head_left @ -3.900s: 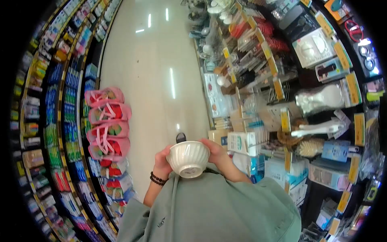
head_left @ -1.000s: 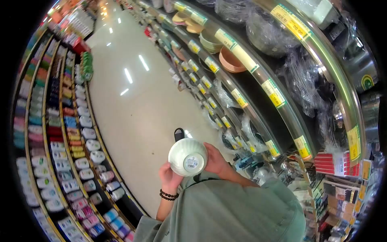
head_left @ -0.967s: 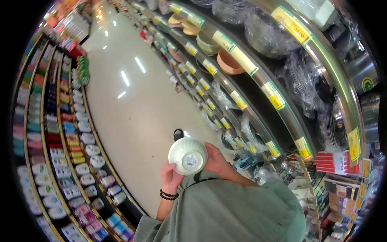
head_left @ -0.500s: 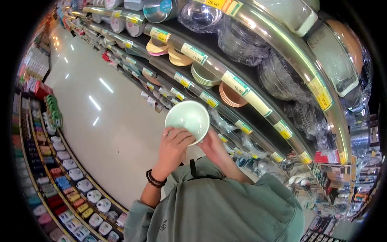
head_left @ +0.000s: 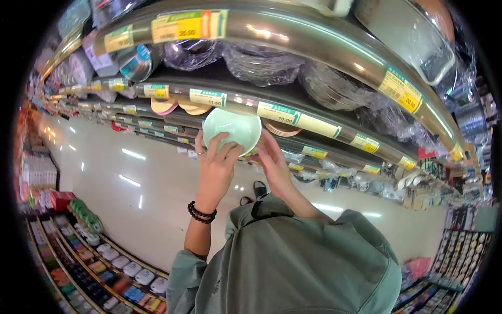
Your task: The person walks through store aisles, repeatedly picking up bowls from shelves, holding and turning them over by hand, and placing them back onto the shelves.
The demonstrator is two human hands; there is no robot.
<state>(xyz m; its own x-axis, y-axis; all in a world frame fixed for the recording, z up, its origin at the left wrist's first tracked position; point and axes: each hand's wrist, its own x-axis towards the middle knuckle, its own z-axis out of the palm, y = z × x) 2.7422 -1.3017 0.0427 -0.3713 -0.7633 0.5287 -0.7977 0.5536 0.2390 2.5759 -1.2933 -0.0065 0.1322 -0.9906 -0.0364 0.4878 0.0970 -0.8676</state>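
A pale green bowl [head_left: 230, 127] is held at the edge of the shelves, its hollow inside facing me. My left hand [head_left: 217, 166] grips its lower left side, fingers laid over the rim and inside; a dark bead bracelet circles that wrist. At the bowl's lower right rim is my right hand [head_left: 272, 162], its fingers curled against the rim, their tips partly hidden. Just right of the bowl, brown stacked bowls [head_left: 282, 128] stand on the shelf. To its left lie light wooden pieces [head_left: 193, 107].
Price labels line the curved shelf edge [head_left: 314, 123]. Plastic-wrapped dishes [head_left: 261, 63] fill the shelf above. A metal rail [head_left: 314, 39] runs overhead. Lower left stands another goods rack [head_left: 112, 261]. Pale floor [head_left: 115, 172] shows between the racks, with my feet below.
The view has turned, and the shelves now run more level across it. The bowl and both hands have moved up against the shelf edge, covering where the stacked green bowls showed.
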